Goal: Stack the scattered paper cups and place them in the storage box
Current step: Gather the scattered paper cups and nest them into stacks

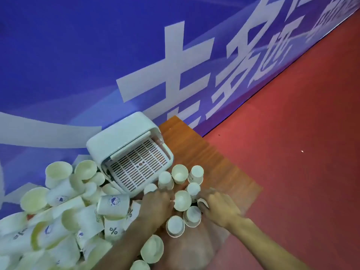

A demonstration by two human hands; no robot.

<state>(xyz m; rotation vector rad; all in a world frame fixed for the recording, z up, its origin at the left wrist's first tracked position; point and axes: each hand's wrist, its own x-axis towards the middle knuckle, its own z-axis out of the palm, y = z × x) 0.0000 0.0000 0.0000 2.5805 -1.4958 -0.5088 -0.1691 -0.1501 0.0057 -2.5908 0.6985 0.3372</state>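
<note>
"%" on paper cup [113, 231]; white Chinese characters, cropped, on blue banner [58, 65].

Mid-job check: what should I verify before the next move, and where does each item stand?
1. Storage box open toward the hands: ok.
2. Room on its slatted tray: ok, no cups on it.
3. Left hand gripping the tilted cup: cannot tell, fingers at its rim, blurred.
4. Right hand holding a cup: cannot tell, fingers curled over something white.
5. Pile of cups cleared: not ok, many lie scattered left of the box.
</note>
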